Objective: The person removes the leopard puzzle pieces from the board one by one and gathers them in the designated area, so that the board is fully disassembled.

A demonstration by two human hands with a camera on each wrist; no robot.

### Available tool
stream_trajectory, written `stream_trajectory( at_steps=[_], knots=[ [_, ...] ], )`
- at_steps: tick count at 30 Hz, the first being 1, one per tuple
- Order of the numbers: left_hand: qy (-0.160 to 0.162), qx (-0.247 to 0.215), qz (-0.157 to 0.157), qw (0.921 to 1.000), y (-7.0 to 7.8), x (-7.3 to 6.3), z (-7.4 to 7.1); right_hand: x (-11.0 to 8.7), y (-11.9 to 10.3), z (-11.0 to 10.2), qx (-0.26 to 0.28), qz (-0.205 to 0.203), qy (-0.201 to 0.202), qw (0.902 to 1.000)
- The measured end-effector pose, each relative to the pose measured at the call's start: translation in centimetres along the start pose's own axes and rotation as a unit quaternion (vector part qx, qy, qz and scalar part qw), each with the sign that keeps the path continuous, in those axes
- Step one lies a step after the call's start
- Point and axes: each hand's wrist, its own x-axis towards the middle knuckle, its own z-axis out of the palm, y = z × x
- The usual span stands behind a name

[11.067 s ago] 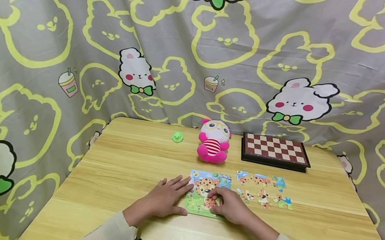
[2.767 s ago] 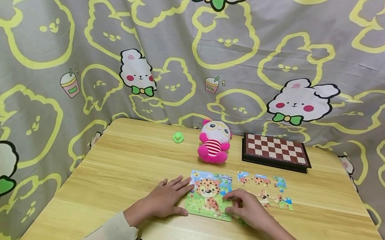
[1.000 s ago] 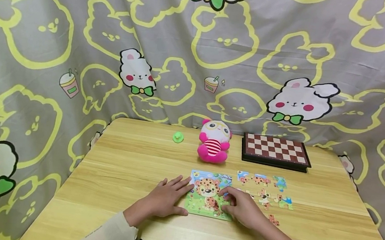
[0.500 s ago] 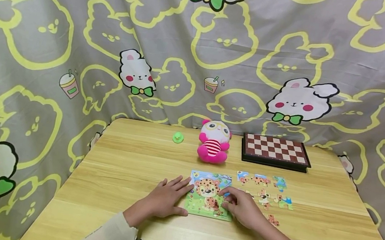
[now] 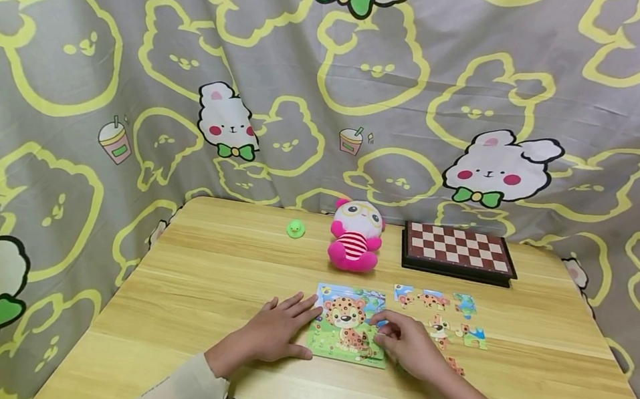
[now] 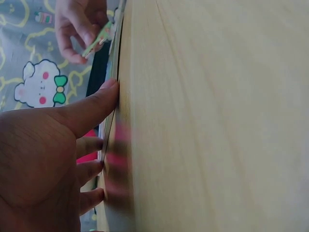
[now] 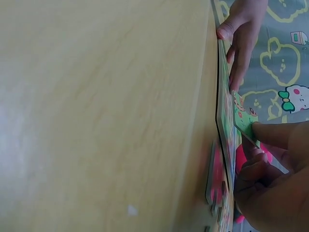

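A jigsaw board (image 5: 331, 342) with a spotted leopard cub picture lies on the wooden table. My left hand (image 5: 272, 329) is at its left side, fingers extended, fingertips and thumb touching the edge. At the board's right side, my right hand (image 5: 411, 348) pinches a green jigsaw piece (image 7: 245, 121) between thumb and finger. This piece is tilted, raised at the near-right part of the board. The left wrist view also shows the pinched piece (image 6: 100, 38). Loose jigsaw pieces (image 5: 433, 299) lie to the right, some partly hidden by my right hand.
A pink-and-white panda plush (image 5: 355, 238) sits behind the jigsaw board. To its right is a checkered chessboard case (image 5: 459, 248), and to its left a small green duck toy (image 5: 295, 228). A patterned curtain (image 5: 312, 77) hangs along the table's back and sides.
My right hand was over the board's lower middle earlier. In the last half second it shifts slightly right, and the green piece tilts up. A spotted piece now lies near my right forearm. Left hand stays.
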Motion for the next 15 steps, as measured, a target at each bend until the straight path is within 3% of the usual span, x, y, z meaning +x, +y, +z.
stream_trajectory(
  at_steps=[8,15],
  knots=[
    [0.002,0.002,-0.001,1.0000,0.0,0.1,0.1,-0.6,0.5,-1.0,0.005,-0.015,0.005,0.9999],
    [-0.003,0.006,-0.006,1.0000,-0.1,0.1,0.2,-1.2,1.1,-1.7,0.004,0.006,0.005,1.0000]
  ],
)
